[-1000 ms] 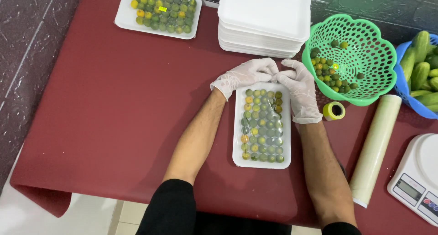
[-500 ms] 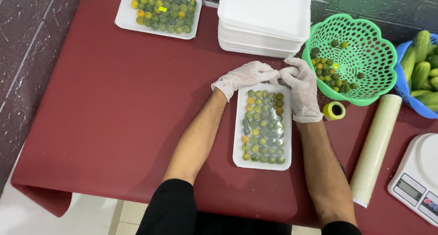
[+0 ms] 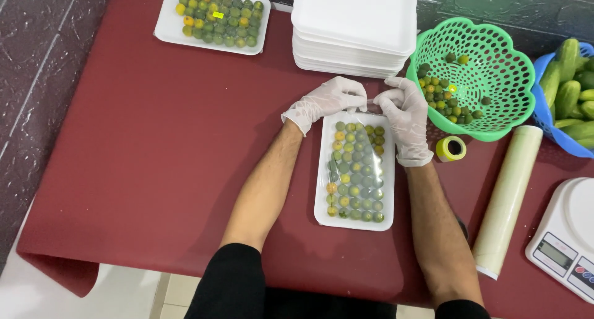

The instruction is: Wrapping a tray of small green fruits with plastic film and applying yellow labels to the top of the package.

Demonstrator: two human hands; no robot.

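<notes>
A white foam tray [image 3: 322,189] filled with small green and yellow fruits lies in the middle of the dark red table [image 3: 154,158]. Clear plastic wrap [image 3: 362,170] covers the fruits. Both hands wear thin white gloves. My left hand [image 3: 325,101] and my right hand [image 3: 405,118] meet at the tray's far end, each pinching the edge of the wrap there.
A stack of white foam trays [image 3: 356,28] stands behind the hands. A filled, wrapped tray [image 3: 213,19] lies far left. A green basket [image 3: 495,77] with fruits, a yellow tape roll [image 3: 450,149], a roll of wrap [image 3: 510,198], a scale [image 3: 566,235] and a blue basket of cucumbers [image 3: 572,90] are on the right.
Both hands have shifted slightly up past the tray's far end, drawing the wrap's edge with them. The tray has stayed in place.
</notes>
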